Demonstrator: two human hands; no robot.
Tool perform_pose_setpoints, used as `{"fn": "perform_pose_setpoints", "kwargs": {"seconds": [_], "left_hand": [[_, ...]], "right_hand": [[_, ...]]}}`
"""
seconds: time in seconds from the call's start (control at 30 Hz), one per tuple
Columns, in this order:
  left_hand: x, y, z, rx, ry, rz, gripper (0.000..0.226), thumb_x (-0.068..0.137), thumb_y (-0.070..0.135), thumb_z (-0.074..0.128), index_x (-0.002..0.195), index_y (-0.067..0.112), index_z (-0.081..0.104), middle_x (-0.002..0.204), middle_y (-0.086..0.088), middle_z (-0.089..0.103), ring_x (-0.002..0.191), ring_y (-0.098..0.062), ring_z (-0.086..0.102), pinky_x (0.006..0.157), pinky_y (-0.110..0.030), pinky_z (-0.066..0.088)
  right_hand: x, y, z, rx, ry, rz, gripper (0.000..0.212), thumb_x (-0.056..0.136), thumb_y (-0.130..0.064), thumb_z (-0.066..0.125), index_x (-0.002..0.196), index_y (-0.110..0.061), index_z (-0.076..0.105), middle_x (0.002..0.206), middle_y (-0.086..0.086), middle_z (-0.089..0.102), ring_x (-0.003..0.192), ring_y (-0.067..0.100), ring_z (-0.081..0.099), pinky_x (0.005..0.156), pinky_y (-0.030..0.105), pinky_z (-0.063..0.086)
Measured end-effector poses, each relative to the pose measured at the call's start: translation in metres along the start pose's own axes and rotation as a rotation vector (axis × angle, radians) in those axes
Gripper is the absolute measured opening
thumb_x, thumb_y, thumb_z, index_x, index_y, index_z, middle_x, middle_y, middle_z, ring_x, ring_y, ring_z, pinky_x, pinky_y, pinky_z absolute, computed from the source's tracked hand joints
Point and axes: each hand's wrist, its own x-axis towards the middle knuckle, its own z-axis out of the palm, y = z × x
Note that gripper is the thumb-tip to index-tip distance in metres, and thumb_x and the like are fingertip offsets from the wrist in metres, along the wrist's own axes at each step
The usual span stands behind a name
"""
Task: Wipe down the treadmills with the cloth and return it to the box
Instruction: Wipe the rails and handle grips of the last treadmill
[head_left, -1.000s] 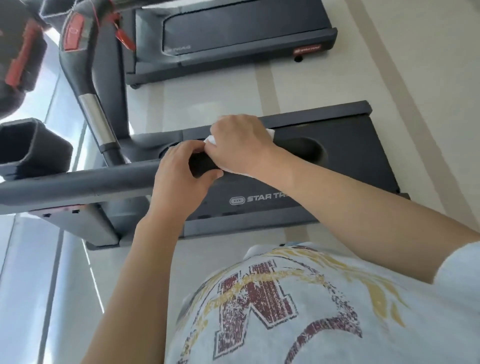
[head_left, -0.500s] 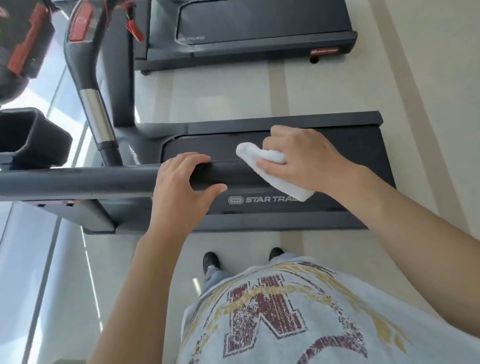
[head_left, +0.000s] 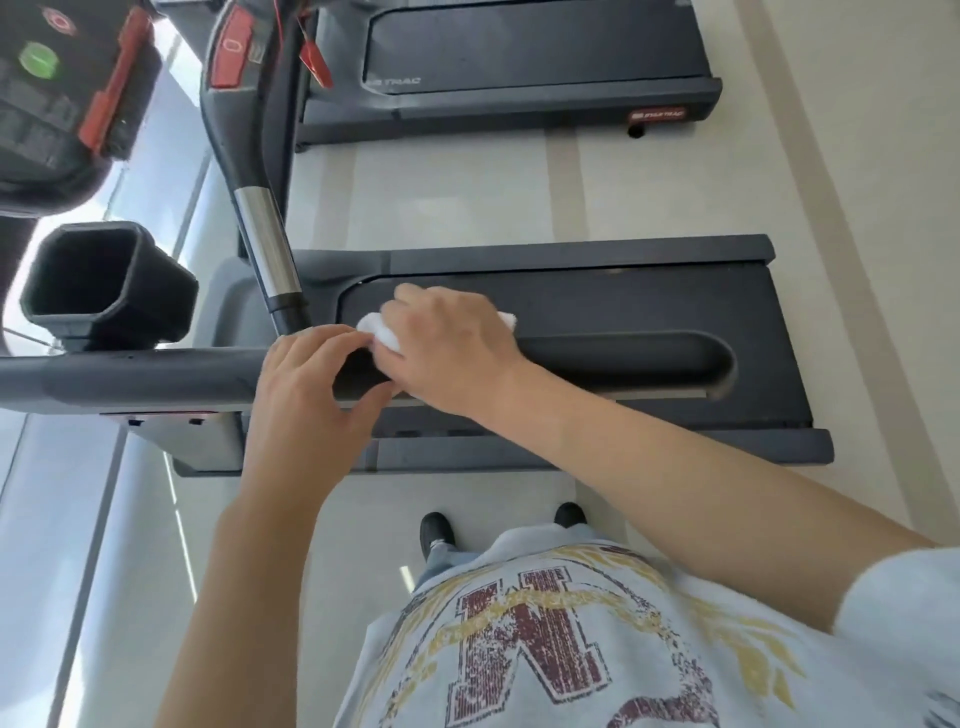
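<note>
I stand beside a dark treadmill (head_left: 649, 296). Its side handrail (head_left: 130, 376) runs left to right in front of me. My left hand (head_left: 311, 387) grips this handrail, fingers over the top and thumb underneath. Right beside it, my right hand (head_left: 452, 348) holds a bunched white cloth (head_left: 376, 328) and presses it onto the rail. Most of the cloth is hidden under the hand, with a corner showing on its far side.
A second treadmill (head_left: 519, 67) stands farther away across a strip of pale floor. A black cup holder (head_left: 104, 286) and the console (head_left: 52, 78) with red and green buttons are at the left. A silver-sleeved grip bar (head_left: 262, 244) rises near my hands. My shoes (head_left: 436, 530) are below.
My right hand slid the cloth right along the rail, then back left until it is next to my left hand. My left hand has kept its hold on the rail.
</note>
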Motion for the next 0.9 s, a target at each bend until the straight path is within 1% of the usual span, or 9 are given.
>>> {"fn": "perform_pose_setpoints", "kwargs": {"seconds": [0.13, 0.27, 0.4, 0.5, 0.57, 0.63, 0.7, 0.8, 0.9], "left_hand": [[0.004, -0.016, -0.007, -0.033, -0.019, -0.011, 0.045, 0.083, 0.022, 0.088, 0.125, 0.015, 0.072, 0.125, 0.000, 0.069, 0.116, -0.027, 0.061, 0.108, -0.050, 0.048], [0.004, -0.019, 0.006, -0.001, 0.016, 0.069, 0.040, 0.085, 0.034, 0.089, 0.120, 0.019, 0.075, 0.121, 0.001, 0.068, 0.113, -0.030, 0.060, 0.108, -0.053, 0.042], [0.003, -0.022, 0.016, -0.055, 0.069, 0.045, 0.040, 0.086, 0.048, 0.080, 0.116, 0.022, 0.076, 0.118, 0.004, 0.068, 0.110, -0.028, 0.060, 0.109, -0.049, 0.040], [0.001, -0.024, 0.020, -0.087, 0.108, 0.042, 0.040, 0.085, 0.049, 0.080, 0.115, 0.021, 0.077, 0.118, 0.004, 0.068, 0.109, -0.029, 0.060, 0.110, -0.044, 0.038], [0.001, -0.025, 0.021, -0.105, 0.121, 0.045, 0.041, 0.086, 0.049, 0.081, 0.115, 0.020, 0.076, 0.118, 0.004, 0.068, 0.110, -0.028, 0.060, 0.110, -0.043, 0.038], [0.001, -0.026, 0.020, -0.115, 0.119, 0.037, 0.046, 0.086, 0.050, 0.083, 0.118, 0.019, 0.075, 0.121, 0.003, 0.069, 0.113, -0.028, 0.060, 0.111, -0.041, 0.038], [0.000, -0.028, 0.015, -0.135, 0.101, 0.016, 0.054, 0.083, 0.046, 0.088, 0.124, 0.016, 0.072, 0.127, 0.000, 0.067, 0.117, -0.026, 0.059, 0.112, -0.038, 0.039], [-0.002, -0.039, 0.002, -0.155, 0.098, -0.013, 0.056, 0.078, 0.034, 0.091, 0.126, 0.010, 0.072, 0.130, -0.004, 0.064, 0.121, -0.025, 0.057, 0.107, -0.028, 0.041], [-0.004, -0.049, -0.009, -0.086, 0.092, 0.012, 0.052, 0.078, 0.031, 0.092, 0.122, 0.009, 0.074, 0.124, -0.003, 0.068, 0.119, -0.024, 0.058, 0.106, -0.029, 0.043]], "right_hand": [[0.010, -0.008, 0.007, 0.037, -0.078, 0.024, 0.029, 0.095, -0.038, 0.060, 0.073, -0.022, 0.054, 0.071, -0.009, 0.037, 0.062, 0.019, 0.043, 0.050, 0.028, 0.017], [-0.012, 0.021, -0.013, -0.039, -0.079, 0.177, 0.048, 0.095, -0.043, 0.056, 0.061, -0.019, 0.033, 0.065, -0.002, 0.037, 0.057, 0.021, 0.039, 0.049, 0.027, 0.016], [-0.049, 0.076, -0.048, -0.140, -0.078, 0.308, 0.043, 0.090, -0.039, 0.054, 0.060, -0.015, 0.037, 0.064, 0.003, 0.036, 0.054, 0.024, 0.038, 0.050, 0.028, 0.021], [-0.058, 0.083, -0.050, -0.180, -0.028, 0.308, 0.041, 0.088, -0.037, 0.055, 0.060, -0.017, 0.032, 0.063, 0.001, 0.028, 0.053, 0.024, 0.030, 0.050, 0.025, 0.014], [-0.050, 0.069, -0.040, -0.215, 0.028, 0.305, 0.046, 0.086, -0.029, 0.063, 0.060, -0.018, 0.027, 0.062, 0.000, 0.025, 0.052, 0.024, 0.027, 0.050, 0.024, 0.011], [-0.036, 0.045, -0.022, -0.219, 0.086, 0.231, 0.043, 0.083, -0.023, 0.065, 0.060, -0.018, 0.029, 0.062, -0.001, 0.028, 0.052, 0.023, 0.029, 0.051, 0.026, 0.012], [-0.017, 0.015, -0.001, -0.169, 0.104, 0.134, 0.035, 0.082, -0.025, 0.059, 0.062, -0.018, 0.031, 0.063, -0.003, 0.029, 0.053, 0.021, 0.029, 0.053, 0.027, 0.011], [0.021, -0.024, 0.018, -0.077, -0.040, 0.163, 0.038, 0.088, -0.033, 0.050, 0.059, -0.019, 0.030, 0.061, -0.007, 0.031, 0.052, 0.021, 0.033, 0.050, 0.026, 0.008], [0.048, -0.030, 0.028, 0.025, -0.291, 0.236, 0.043, 0.095, -0.039, 0.052, 0.060, -0.019, 0.040, 0.062, -0.004, 0.047, 0.059, 0.023, 0.049, 0.049, 0.031, 0.023]]}}
